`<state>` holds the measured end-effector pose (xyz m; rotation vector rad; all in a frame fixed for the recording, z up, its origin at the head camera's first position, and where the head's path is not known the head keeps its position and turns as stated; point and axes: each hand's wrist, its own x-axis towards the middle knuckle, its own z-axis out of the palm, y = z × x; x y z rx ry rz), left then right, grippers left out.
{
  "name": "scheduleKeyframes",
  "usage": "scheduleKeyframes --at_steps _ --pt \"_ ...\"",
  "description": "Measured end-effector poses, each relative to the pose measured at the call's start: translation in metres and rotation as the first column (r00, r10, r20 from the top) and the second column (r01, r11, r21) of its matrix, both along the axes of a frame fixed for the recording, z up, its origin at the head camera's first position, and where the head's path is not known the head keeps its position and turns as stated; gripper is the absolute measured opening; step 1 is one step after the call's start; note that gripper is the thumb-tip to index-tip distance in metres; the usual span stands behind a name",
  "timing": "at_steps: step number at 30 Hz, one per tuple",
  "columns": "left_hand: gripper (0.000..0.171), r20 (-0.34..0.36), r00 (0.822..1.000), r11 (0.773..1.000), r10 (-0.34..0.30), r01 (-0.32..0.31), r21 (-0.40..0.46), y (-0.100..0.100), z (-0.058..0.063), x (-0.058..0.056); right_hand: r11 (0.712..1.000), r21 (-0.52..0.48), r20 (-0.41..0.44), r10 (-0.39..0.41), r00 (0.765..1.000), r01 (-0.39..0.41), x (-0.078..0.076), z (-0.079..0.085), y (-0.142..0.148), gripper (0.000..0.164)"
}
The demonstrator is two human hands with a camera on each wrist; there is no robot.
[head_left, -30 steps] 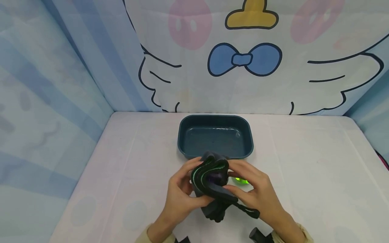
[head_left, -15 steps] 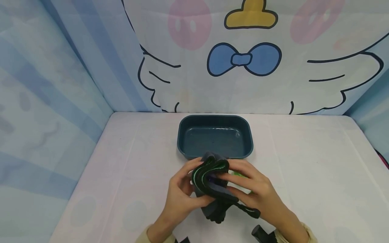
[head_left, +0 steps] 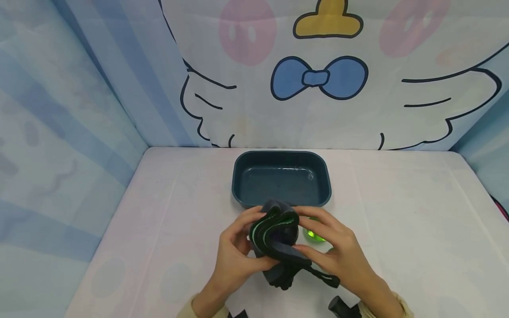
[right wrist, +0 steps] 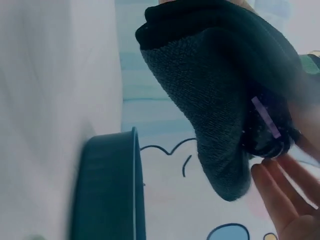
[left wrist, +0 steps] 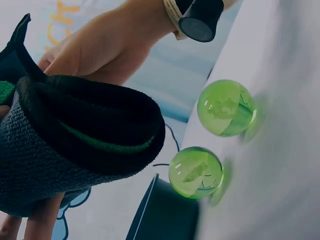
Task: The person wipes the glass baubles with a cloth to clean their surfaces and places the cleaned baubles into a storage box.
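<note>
Forearms angled inward, the left hand (head_left: 242,249) grips one side of a folded dark cloth (head_left: 284,254), while the right hand (head_left: 332,243) holds the other with bent fingers, fingertips by a dark ball (right wrist: 262,125) in the fold. The cloth is raised above the table (head_left: 191,229), near the tray (head_left: 282,183).

Across the top of your head view you face a white backdrop (head_left: 318,119) printed with a yellow shape (head_left: 329,26) above a blue bow tie (head_left: 316,78), flanked by pink ovals and black outlines. Pale blue patterned cloth (head_left: 59,176) fills the left side. At the centre you have a dark teal basin (head_left: 282,183) on the pale table (head_left: 413,229) — and, right of centre in your left wrist view, two clear green balls (left wrist: 226,108).
</note>
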<state>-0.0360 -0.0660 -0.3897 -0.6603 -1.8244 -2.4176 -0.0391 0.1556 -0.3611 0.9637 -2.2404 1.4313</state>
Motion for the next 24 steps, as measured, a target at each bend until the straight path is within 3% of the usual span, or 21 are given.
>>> scheduleKeyframes --at_steps 7,10,13,15,19,24 --pt "0.063 0.035 0.999 1.000 0.020 -0.019 -0.022 0.001 0.000 0.001 0.989 -0.002 -0.222 0.146 0.964 -0.150 -0.008 -0.005 0.001 0.034" --pt "0.061 -0.007 1.000 0.999 0.014 -0.014 -0.034 0.001 -0.001 0.001 0.989 -0.005 -0.275 0.139 0.951 -0.146 -0.011 -0.008 0.000 0.032" --pt "0.059 -0.046 0.999 0.999 0.002 -0.004 -0.043 0.001 -0.002 0.002 0.992 -0.020 -0.273 0.117 0.955 -0.127 -0.011 -0.008 -0.001 0.032" --pt "0.059 -0.062 0.998 0.999 -0.003 0.000 -0.049 0.001 -0.002 0.002 0.995 -0.031 -0.232 0.089 0.969 -0.099 -0.009 -0.008 -0.002 0.035" --pt "0.058 -0.071 0.997 0.999 -0.007 0.003 -0.051 0.001 -0.002 0.003 0.999 -0.041 -0.063 0.023 0.998 -0.026 -0.004 -0.007 -0.002 0.037" --pt "0.059 -0.028 1.000 0.999 0.007 -0.008 -0.037 0.002 -0.002 0.003 0.999 -0.019 0.089 -0.028 0.996 0.030 0.000 -0.004 -0.003 0.053"
